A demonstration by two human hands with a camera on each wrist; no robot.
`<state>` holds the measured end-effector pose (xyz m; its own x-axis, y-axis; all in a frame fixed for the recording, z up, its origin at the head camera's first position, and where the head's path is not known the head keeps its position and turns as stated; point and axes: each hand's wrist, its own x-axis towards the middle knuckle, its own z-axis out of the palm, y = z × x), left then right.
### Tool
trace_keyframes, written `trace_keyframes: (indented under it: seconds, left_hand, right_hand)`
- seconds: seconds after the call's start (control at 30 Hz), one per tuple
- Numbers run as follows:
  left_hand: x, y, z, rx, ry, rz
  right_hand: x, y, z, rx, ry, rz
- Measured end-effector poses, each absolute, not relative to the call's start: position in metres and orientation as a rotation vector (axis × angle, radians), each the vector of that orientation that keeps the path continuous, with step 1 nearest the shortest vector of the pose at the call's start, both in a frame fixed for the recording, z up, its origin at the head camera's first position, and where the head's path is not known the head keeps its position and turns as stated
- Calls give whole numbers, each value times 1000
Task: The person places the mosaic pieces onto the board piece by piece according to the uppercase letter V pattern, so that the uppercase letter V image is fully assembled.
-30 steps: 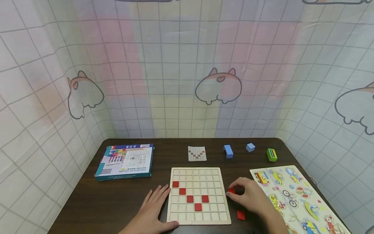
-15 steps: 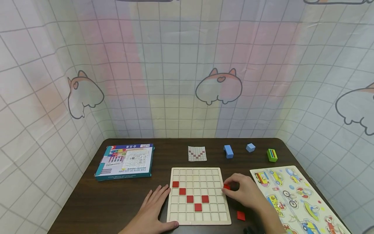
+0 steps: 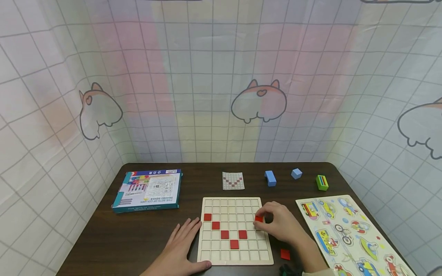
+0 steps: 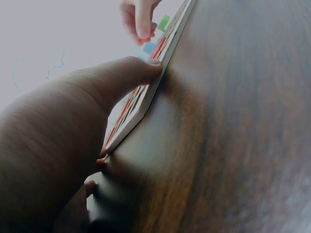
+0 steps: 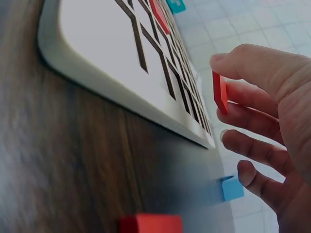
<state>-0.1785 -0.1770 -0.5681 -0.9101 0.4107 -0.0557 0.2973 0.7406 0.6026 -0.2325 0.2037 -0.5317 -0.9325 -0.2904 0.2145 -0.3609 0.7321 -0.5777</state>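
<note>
A pale wooden grid board [image 3: 226,210] lies at the table's near middle, with several red square tiles [image 3: 225,234] in its cells. My left hand [image 3: 179,245] lies flat at the board's left side, fingers extended along the edge. In the left wrist view its thumb [image 4: 131,73] rests on the board's near edge. Between thumb and fingers my right hand [image 3: 277,222] pinches one red tile [image 5: 219,93], over the board's right columns. The right wrist view shows that tile on edge, raised above the grid. Another red tile [image 3: 285,254] lies on the table right of the board.
Behind the board is a small pattern card [image 3: 233,181]. A teal-edged box [image 3: 148,191] sits at the left, and a picture puzzle board [image 3: 345,230] at the right. Along the back are blue blocks [image 3: 270,178] and a green striped block [image 3: 322,183].
My right hand has carried the pinched red tile leftward, from the table beside the board to over its right columns. My left hand stays in place.
</note>
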Motion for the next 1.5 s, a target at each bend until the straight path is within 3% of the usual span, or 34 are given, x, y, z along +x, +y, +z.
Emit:
trace_keyframes:
  seconds: [0.63,1.5]
  left_hand:
    - [-178,-176,-567,548,2741,905]
    - [-179,-177,-571,569,2763,885]
  right_hand:
    - [-233,180,-538,548,-2944,968]
    - [-226,191,-538,560,-2920,1060]
